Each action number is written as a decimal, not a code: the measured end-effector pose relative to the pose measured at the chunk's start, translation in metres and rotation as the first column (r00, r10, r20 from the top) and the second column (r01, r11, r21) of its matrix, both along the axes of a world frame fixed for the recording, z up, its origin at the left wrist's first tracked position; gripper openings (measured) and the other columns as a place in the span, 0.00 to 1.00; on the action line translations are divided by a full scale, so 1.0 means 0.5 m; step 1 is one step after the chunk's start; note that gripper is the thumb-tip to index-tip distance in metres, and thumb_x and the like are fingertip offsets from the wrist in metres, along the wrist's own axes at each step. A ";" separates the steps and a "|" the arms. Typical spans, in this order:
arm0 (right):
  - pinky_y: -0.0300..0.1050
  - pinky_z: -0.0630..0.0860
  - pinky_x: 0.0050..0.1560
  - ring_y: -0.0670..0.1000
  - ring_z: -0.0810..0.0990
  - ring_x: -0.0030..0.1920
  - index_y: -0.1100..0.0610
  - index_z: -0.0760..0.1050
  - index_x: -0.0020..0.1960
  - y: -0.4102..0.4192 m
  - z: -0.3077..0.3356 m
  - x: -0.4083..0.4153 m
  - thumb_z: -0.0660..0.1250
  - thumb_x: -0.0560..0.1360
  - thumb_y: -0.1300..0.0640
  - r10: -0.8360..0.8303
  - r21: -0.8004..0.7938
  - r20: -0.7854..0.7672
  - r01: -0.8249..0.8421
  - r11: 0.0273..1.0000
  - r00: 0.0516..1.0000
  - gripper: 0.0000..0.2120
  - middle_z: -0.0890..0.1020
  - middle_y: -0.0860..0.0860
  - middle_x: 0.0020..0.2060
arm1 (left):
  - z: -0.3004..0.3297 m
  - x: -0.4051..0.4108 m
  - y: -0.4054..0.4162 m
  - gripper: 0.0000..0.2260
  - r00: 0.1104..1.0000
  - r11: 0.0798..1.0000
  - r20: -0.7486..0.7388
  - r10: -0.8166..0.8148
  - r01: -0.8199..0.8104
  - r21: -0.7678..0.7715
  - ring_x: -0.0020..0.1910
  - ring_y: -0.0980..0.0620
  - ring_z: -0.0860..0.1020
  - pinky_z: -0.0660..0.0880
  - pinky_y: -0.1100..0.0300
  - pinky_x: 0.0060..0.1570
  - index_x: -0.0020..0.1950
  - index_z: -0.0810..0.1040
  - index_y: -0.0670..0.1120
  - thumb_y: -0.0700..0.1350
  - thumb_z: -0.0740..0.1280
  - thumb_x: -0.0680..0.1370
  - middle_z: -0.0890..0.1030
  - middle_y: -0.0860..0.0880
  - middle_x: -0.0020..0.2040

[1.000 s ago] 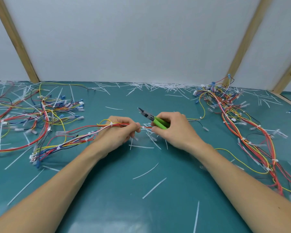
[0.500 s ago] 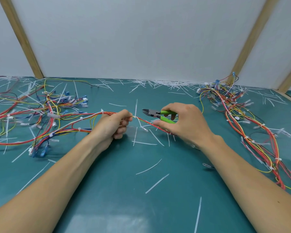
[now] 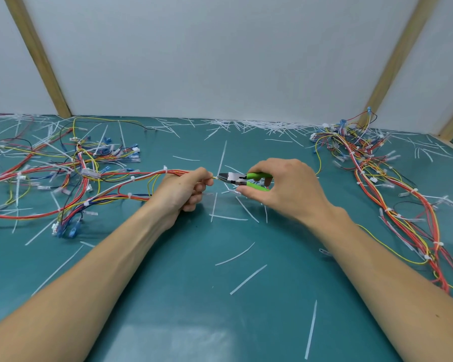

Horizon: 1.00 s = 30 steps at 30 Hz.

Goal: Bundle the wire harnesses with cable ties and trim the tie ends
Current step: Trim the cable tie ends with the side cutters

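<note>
Since the earlier frame, the cutters (image 3: 242, 180) have closed the gap to the left hand (image 3: 181, 190): their nose now sits just beside that hand's fingertips, at the base of the upright cable tie tail (image 3: 222, 158), where half a second ago a clear space lay between them. Both hands sit at much the same height above the mat as before.

Left of the grip, a loose heap of wire harnesses (image 3: 71, 163) lies on the teal mat (image 3: 194, 296), with white ties already fitted along several branches. One harness (image 3: 141, 177) runs from that heap into the left hand, whose fingers are curled round the bundle, thumb and forefinger pinching it at the tie.

At the grip itself, the tie tail stands up and away from the pinch point, tilted slightly right. Whether the blades have closed on it cannot be determined.

Right of the grip, the right hand (image 3: 289, 189) holds the green handles, fingers wrapped round them, with the handles still slightly apart. Further right, a second heap of harnesses (image 3: 372, 173) lies well apart from the hands.

Cut tie ends (image 3: 247, 279) are scattered over the mat below and beyond the grip.
</note>
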State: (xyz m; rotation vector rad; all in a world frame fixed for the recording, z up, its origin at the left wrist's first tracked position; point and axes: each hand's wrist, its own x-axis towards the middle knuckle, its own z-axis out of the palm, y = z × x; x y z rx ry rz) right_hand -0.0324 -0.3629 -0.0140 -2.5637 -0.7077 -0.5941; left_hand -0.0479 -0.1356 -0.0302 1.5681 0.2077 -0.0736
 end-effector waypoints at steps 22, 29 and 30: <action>0.50 0.78 0.42 0.51 0.80 0.40 0.46 0.86 0.45 -0.004 -0.001 0.000 0.70 0.73 0.31 -0.018 0.088 -0.019 0.019 0.996 1.000 0.19 0.85 0.45 0.38 | -0.005 -0.005 -0.005 0.10 0.999 0.997 0.041 -0.015 0.012 0.074 0.22 0.55 0.63 0.57 0.65 0.21 0.39 0.81 0.45 0.47 0.69 0.78 0.68 0.55 0.27; 0.49 0.77 0.42 0.51 0.80 0.43 0.43 0.85 0.48 -0.006 -0.007 0.005 0.68 0.73 0.30 -0.037 -0.011 -0.011 0.037 0.999 0.999 0.19 0.85 0.44 0.40 | -0.007 -0.003 -0.003 0.10 0.999 0.998 0.043 -0.010 0.007 0.059 0.22 0.56 0.63 0.57 0.65 0.21 0.39 0.81 0.46 0.47 0.69 0.78 0.68 0.55 0.27; 0.48 0.76 0.42 0.51 0.80 0.43 0.43 0.85 0.49 -0.006 -0.007 0.006 0.67 0.73 0.29 -0.036 -0.018 -0.013 0.035 0.999 0.999 0.19 0.85 0.44 0.40 | -0.007 -0.003 -0.003 0.10 0.999 0.998 0.045 -0.009 0.006 0.059 0.22 0.56 0.63 0.57 0.65 0.21 0.39 0.81 0.45 0.47 0.69 0.78 0.68 0.55 0.27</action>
